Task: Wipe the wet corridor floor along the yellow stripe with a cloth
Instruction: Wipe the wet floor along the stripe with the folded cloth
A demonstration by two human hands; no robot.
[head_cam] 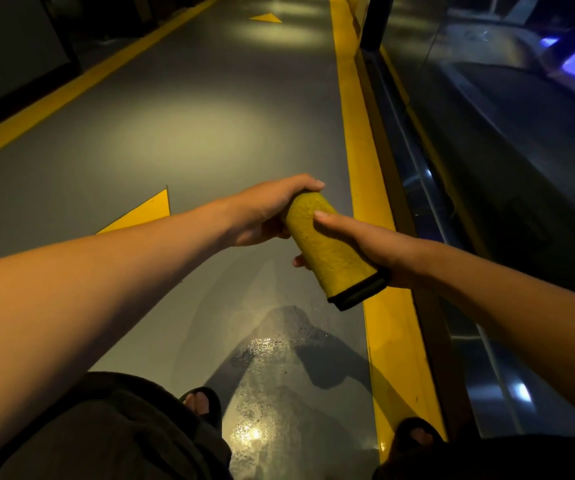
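A folded yellow cloth (327, 251) with a dark hem is held in the air above the grey floor, between both hands. My left hand (265, 216) grips its far end, fingers curled over the top. My right hand (359, 242) holds its near half, thumb on top and fingers underneath. The yellow stripe (359, 133) runs along the right side of the corridor, just beyond the cloth. A wet, glistening patch (268, 375) lies on the floor below the hands, beside the stripe.
My two sandalled feet (203, 403) stand either side of the wet patch. A glass wall with a metal rail (452, 237) borders the stripe on the right. Yellow triangles (144, 213) mark the floor, and a second stripe (71, 88) runs along the left.
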